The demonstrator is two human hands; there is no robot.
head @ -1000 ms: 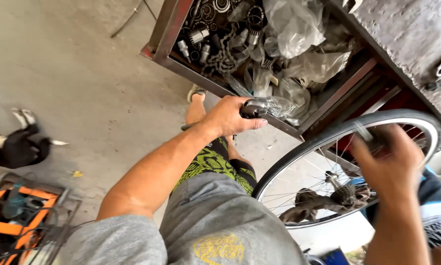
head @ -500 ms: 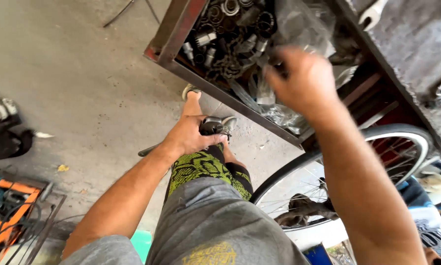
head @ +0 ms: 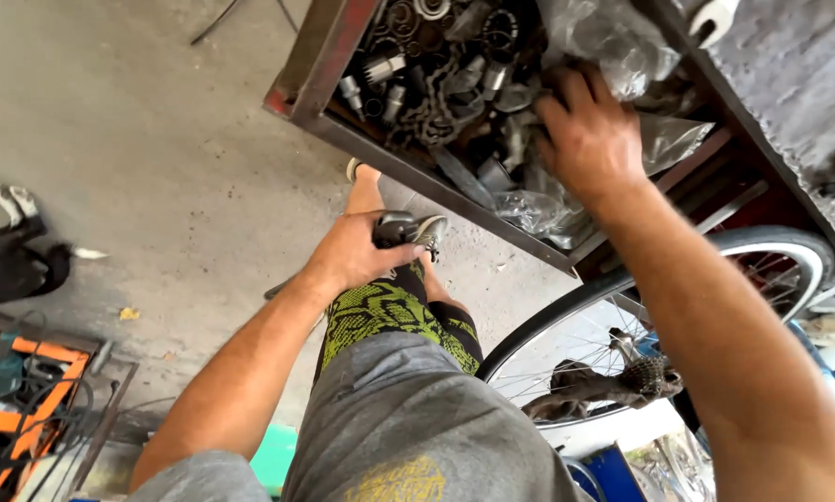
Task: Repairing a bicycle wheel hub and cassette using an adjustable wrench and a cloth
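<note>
My left hand (head: pixel 354 253) is closed around a dark metal tool (head: pixel 416 230) held over my knee, its grey head sticking out to the right. My right hand (head: pixel 589 135) reaches into a rusty metal parts tray (head: pixel 317 56), fingers spread on clear plastic bags (head: pixel 613 42) and greasy metal parts. The tray holds chains, sockets and rings (head: pixel 436 65). A bicycle wheel (head: pixel 771 256) with a white-edged tyre stands under my right forearm, its hub and sprocket (head: pixel 645 376) showing.
A black-and-white animal (head: pixel 18 260) lies on the concrete floor at left. An orange tool case (head: pixel 27 409) with cables sits at lower left. My grey shorts and green patterned legging (head: pixel 390 311) fill the bottom centre.
My right hand has let go of the wheel rim, swung up and settled into the parts tray. My left hand has drawn the tool back from the tray edge toward my knee.
</note>
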